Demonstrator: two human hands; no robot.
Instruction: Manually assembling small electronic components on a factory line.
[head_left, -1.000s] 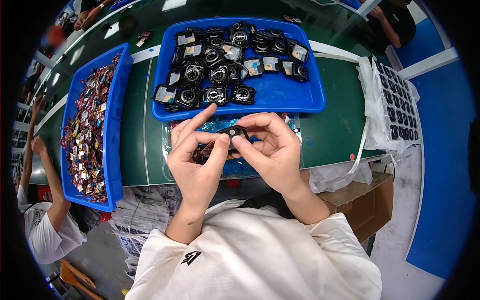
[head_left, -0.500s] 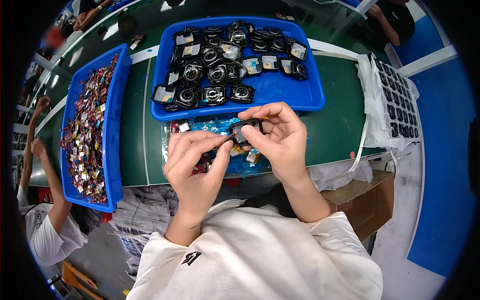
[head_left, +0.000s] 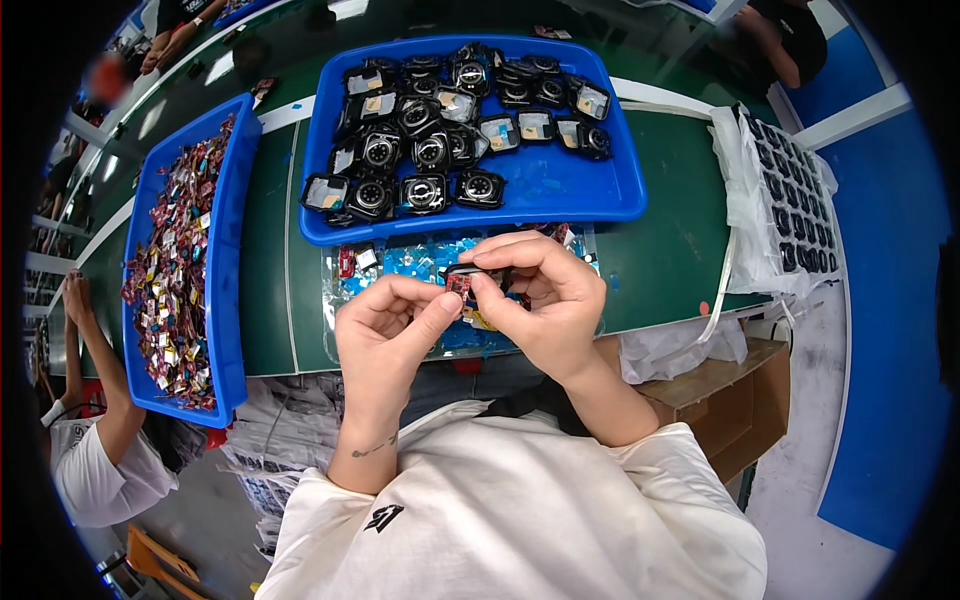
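Between thumb and fingers, my left hand pinches a small red circuit board. My right hand grips a black watch case, its edge tilted toward me. Board and case meet at my fingertips; whether they are joined I cannot tell. Beneath both hands lies a clear plastic sheet or bag scattered with blue film bits and small red and yellow parts. Just beyond it stands a blue tray of similar black watch cases, some with round sensor backs up, others showing pale insides.
At left, a long blue bin is heaped with small red boards and parts. A white-wrapped rack of black cases stands at right. Below the green table sits a cardboard box. A co-worker's arm reaches in at left.
The watch case has turned from its open face to its edge and shifted slightly left. The red board now faces me at my left fingertips. My right hand has lowered a little.
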